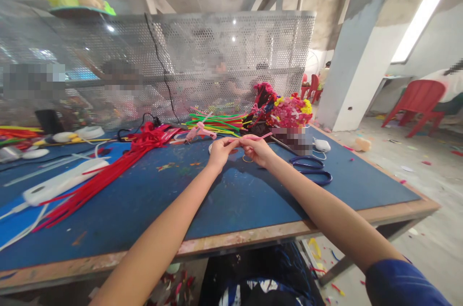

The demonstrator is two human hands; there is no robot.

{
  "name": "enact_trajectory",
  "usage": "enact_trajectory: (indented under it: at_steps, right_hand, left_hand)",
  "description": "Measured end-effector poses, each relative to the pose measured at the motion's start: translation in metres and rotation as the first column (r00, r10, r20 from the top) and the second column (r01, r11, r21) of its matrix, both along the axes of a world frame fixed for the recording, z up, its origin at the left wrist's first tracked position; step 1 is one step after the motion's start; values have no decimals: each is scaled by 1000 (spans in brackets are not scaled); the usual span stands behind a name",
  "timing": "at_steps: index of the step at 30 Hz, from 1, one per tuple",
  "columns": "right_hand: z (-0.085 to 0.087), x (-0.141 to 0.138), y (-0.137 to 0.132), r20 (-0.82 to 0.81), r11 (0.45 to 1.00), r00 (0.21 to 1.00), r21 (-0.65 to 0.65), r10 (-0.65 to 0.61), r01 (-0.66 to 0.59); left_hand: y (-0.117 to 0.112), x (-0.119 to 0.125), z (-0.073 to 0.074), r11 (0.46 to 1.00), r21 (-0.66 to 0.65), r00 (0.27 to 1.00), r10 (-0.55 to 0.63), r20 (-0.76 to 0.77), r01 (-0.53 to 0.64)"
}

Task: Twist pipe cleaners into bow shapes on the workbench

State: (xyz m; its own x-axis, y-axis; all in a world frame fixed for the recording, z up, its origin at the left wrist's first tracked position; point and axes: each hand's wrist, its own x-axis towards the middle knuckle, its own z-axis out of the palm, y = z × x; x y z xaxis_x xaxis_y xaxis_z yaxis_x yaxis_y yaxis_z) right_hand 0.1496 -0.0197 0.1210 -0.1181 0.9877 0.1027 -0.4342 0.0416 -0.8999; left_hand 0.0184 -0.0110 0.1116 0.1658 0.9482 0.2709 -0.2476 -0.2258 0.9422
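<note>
Both my arms reach out over the blue table [152, 209]. My left hand [221, 150] and my right hand [257, 149] are close together, each pinching a thin pink pipe cleaner [253, 137] that runs across between them and sticks out to the right. A small ring of the same material lies under my right hand. A pink hot glue gun [200, 132] rests just behind my left hand. Blue-handled scissors [311, 169] lie to the right of my right forearm.
A long bundle of red pipe cleaners [108, 173] lies at left beside a white power strip [63, 183]. Green and yellow stems [217, 121] and a heap of colourful flowers [287, 110] sit at the back. A perforated metal screen [231, 55] stands behind. Red chairs [415, 103] stand at right.
</note>
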Motion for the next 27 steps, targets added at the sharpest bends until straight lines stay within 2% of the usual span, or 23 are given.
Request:
enact_trajectory:
  at_steps: [3,6,11,15,20,27]
  right_hand:
    - [0,3,2,36,998,999,49,-31,29]
    - [1,4,1,81,992,994,111,-68,59]
    - [-3,-2,1,133,957,963,204,-236,207]
    - [-8,-7,3,157,923,928,247,-338,294]
    - [-9,-6,4,183,915,916,264,-358,305]
    - [-9,-4,7,139,942,946,216,-291,258]
  left_hand:
    - [-1,-2,1,995,-87,997,-39,62,44]
    - [0,-2,1,987,-151,986,-28,165,54]
    - [1,5,-5,977,-204,943,16,334,55]
    - [-1,13,-9,974,-211,919,4,394,86]
    - [-3,14,-7,977,-209,915,40,402,50]
    - [1,11,0,979,-200,898,131,420,-50]
